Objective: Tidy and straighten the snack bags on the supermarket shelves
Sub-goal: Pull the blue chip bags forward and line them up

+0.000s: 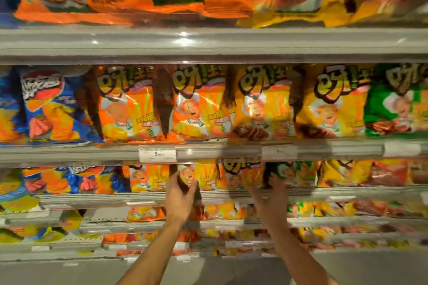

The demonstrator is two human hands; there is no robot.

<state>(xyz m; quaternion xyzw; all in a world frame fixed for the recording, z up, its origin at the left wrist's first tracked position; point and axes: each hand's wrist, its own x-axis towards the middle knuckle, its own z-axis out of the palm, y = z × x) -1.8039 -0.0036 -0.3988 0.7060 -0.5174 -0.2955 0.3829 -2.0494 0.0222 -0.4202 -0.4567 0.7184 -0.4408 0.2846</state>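
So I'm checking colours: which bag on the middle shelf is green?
The green bag at the far right of that row; its neighbours are orange, yellow or blue.

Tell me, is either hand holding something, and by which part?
The left hand pinches an orange snack bag by its dark left edge. The right hand grips the dark left edge of a green snack bag.
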